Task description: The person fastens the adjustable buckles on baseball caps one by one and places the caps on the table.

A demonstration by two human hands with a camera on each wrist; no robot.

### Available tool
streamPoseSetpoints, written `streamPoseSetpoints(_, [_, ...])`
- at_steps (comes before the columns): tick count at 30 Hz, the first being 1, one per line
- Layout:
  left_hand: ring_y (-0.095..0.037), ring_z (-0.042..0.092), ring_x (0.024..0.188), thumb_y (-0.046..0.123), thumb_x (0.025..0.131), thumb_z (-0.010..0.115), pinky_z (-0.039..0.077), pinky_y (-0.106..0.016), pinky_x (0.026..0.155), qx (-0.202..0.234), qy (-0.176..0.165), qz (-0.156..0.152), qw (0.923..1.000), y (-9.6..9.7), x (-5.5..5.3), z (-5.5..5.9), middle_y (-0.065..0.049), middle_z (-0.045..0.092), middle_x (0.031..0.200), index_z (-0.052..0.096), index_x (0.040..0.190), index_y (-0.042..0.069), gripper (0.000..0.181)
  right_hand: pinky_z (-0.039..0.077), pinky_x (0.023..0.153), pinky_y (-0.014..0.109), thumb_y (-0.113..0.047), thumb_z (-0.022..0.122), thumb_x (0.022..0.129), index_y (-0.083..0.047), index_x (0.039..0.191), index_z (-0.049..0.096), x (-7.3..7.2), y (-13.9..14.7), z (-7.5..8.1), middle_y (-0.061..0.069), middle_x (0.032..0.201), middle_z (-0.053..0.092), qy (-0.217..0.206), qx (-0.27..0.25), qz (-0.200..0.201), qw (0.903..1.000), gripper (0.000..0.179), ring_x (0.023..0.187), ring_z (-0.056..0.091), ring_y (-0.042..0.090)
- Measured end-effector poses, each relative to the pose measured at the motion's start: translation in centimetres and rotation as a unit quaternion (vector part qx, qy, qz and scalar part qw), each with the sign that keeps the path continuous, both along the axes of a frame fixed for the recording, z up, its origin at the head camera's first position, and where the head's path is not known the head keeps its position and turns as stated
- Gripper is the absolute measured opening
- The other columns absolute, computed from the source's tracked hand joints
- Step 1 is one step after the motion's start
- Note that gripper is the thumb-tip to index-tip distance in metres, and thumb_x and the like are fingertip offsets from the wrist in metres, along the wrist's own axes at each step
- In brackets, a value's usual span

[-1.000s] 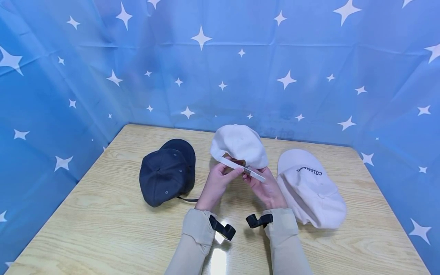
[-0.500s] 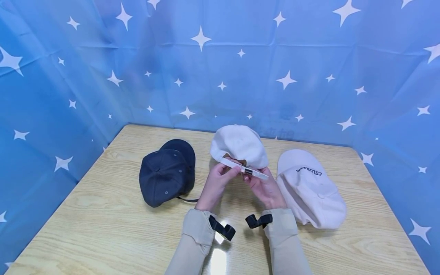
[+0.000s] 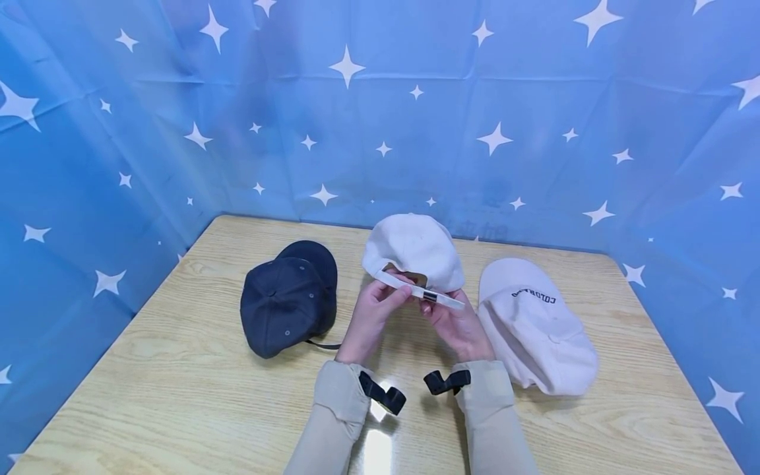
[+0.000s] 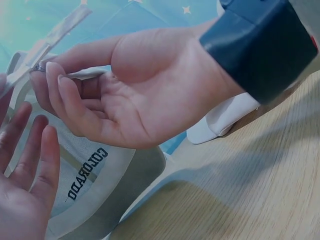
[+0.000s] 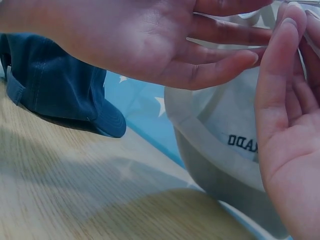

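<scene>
A white baseball cap (image 3: 414, 247) is held up over the middle of the table, its back strap facing me. My left hand (image 3: 373, 310) pinches the strap (image 3: 393, 280) at its left part, thumb on top; its other fingers stretch out fairly straight in the right wrist view. My right hand (image 3: 457, 326) pinches the strap beside the dark buckle (image 3: 430, 297), thumb and forefinger together in the left wrist view. Past the buckle, the strap's white end (image 4: 67, 25) sticks out. Dark COLORADO lettering (image 4: 88, 174) shows inside the cap. Its brim is hidden in the head view.
A dark navy cap (image 3: 279, 307) lies to the left, with a thin strap trailing toward my left wrist. On the right, close to my right forearm, lies a pale cap (image 3: 543, 330) with COLORADO lettering. A blue starry cloth (image 3: 380, 119) hangs behind the wooden table (image 3: 196, 389).
My left thumb has slid slightly left along the strap. The strap and buckle have turned a little, so the buckle looks darker. The cap has risen very slightly; the other caps stay put.
</scene>
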State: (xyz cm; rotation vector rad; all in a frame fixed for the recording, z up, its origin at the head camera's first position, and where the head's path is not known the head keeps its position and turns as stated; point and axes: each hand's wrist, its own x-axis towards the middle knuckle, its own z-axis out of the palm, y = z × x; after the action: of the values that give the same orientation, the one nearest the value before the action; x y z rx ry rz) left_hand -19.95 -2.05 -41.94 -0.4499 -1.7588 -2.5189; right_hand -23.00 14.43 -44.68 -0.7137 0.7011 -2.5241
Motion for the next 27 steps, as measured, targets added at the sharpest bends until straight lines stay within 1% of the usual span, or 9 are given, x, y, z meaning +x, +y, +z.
streamPoseSetpoints(1, [-0.021, 0.054, 0.094, 0.022, 0.084, 0.063, 0.038, -0.052, 0.088, 0.001, 0.001, 0.002, 1.0, 0.0, 0.0, 0.0, -0.013, 0.054, 0.107, 0.06, 0.098, 0.001, 0.026, 0.048, 0.069, 0.022, 0.002, 0.045, 0.09, -0.006, 0.104, 0.055, 0.0, 0.0, 0.0, 0.009, 0.093, 0.061, -0.002, -0.001, 0.0, 1.0, 0.018, 0.079, 0.058, 0.017])
streamPoseSetpoints(4, [-0.021, 0.055, 0.092, 0.019, 0.084, 0.063, 0.04, -0.049, 0.087, 0.002, 0.005, 0.008, 1.0, 0.1, -0.1, -0.1, -0.013, 0.055, 0.105, 0.06, 0.097, -0.001, 0.024, 0.048, 0.07, 0.022, 0.002, 0.046, 0.09, -0.007, 0.104, 0.054, 0.1, 0.0, 0.0, 0.009, 0.094, 0.061, -0.014, -0.005, 0.001, 0.9999, 0.019, 0.079, 0.058, 0.017])
streamPoseSetpoints(8, [-0.019, 0.055, 0.092, 0.017, 0.084, 0.063, 0.042, -0.042, 0.087, -0.006, -0.004, 0.006, 1.0, 0.1, -0.1, 0.0, -0.01, 0.058, 0.101, 0.058, 0.101, -0.005, 0.029, 0.048, 0.071, 0.022, 0.001, 0.048, 0.089, -0.007, 0.104, 0.054, 0.1, 0.0, 0.1, 0.009, 0.095, 0.061, -0.029, -0.004, -0.003, 0.9996, 0.018, 0.08, 0.058, 0.017])
streamPoseSetpoints(10, [-0.018, 0.055, 0.093, 0.017, 0.084, 0.062, 0.042, -0.042, 0.088, -0.011, -0.009, 0.0, 0.9999, 0.1, 0.0, 0.2, -0.011, 0.058, 0.101, 0.056, 0.104, -0.006, 0.031, 0.049, 0.071, 0.022, 0.0, 0.048, 0.089, -0.007, 0.104, 0.054, 0.1, 0.0, 0.1, 0.009, 0.095, 0.061, -0.036, -0.001, -0.005, 0.9993, 0.018, 0.08, 0.059, 0.017])
streamPoseSetpoints(15, [-0.018, 0.054, 0.097, 0.014, 0.086, 0.06, 0.041, -0.038, 0.088, -0.029, -0.012, -0.006, 0.9995, 0.0, 0.6, 1.3, -0.019, 0.054, 0.109, 0.053, 0.109, -0.008, 0.032, 0.049, 0.07, 0.023, 0.002, 0.041, 0.092, -0.008, 0.104, 0.052, 0.2, -0.1, 0.3, 0.01, 0.095, 0.06, -0.054, 0.007, -0.015, 0.9984, 0.019, 0.078, 0.059, 0.018])
streamPoseSetpoints(17, [-0.018, 0.053, 0.098, 0.013, 0.087, 0.059, 0.042, -0.036, 0.088, -0.04, -0.012, -0.005, 0.9991, 0.0, 0.8, 1.7, -0.018, 0.055, 0.109, 0.053, 0.109, -0.008, 0.031, 0.049, 0.069, 0.023, 0.002, 0.039, 0.093, -0.008, 0.103, 0.052, 0.2, -0.1, 0.3, 0.01, 0.094, 0.061, -0.059, 0.012, -0.022, 0.998, 0.02, 0.077, 0.059, 0.018])
streamPoseSetpoints(19, [-0.017, 0.054, 0.099, 0.014, 0.087, 0.059, 0.042, -0.036, 0.088, -0.047, -0.014, -0.005, 0.9988, 0.0, 1.0, 1.9, -0.013, 0.057, 0.107, 0.055, 0.108, -0.006, 0.029, 0.049, 0.068, 0.023, 0.002, 0.039, 0.093, -0.008, 0.102, 0.053, 0.3, -0.1, 0.3, 0.009, 0.093, 0.061, -0.059, 0.019, -0.028, 0.9977, 0.019, 0.076, 0.059, 0.017])
streamPoseSetpoints(22, [-0.017, 0.054, 0.1, 0.016, 0.087, 0.059, 0.041, -0.038, 0.089, -0.051, -0.015, -0.008, 0.9985, 0.0, 1.1, 1.9, -0.007, 0.059, 0.105, 0.057, 0.107, -0.002, 0.027, 0.048, 0.068, 0.022, 0.0, 0.042, 0.092, -0.008, 0.101, 0.055, 0.3, -0.1, 0.3, 0.009, 0.091, 0.062, -0.051, 0.025, -0.031, 0.9979, 0.017, 0.076, 0.059, 0.017])
streamPoseSetpoints(27, [-0.018, 0.055, 0.098, 0.023, 0.084, 0.062, 0.041, -0.04, 0.089, -0.049, -0.025, -0.008, 0.9984, 0.1, 0.5, 0.7, -0.005, 0.06, 0.103, 0.06, 0.106, 0.003, 0.03, 0.049, 0.069, 0.023, 0.0, 0.046, 0.09, -0.008, 0.101, 0.055, 0.2, -0.1, 0.1, 0.009, 0.093, 0.062, -0.03, 0.011, -0.021, 0.9993, 0.016, 0.078, 0.06, 0.018])
